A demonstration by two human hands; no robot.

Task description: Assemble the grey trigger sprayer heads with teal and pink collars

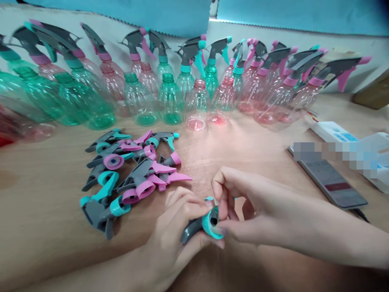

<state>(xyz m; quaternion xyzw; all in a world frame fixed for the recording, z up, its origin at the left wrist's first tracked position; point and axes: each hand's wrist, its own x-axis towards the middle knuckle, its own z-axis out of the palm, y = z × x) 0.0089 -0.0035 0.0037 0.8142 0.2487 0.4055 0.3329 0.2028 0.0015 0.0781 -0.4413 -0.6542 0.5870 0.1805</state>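
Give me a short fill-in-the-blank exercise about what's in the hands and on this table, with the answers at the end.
1. The left hand holds a spray head, its turquoise collar opening toward the ____ hand.
2. The pile of loose spray heads lies on the picture's ____ side.
3. Behind that pile stand clear bottles, tinted green or ____.

Missing words: right; left; pink.
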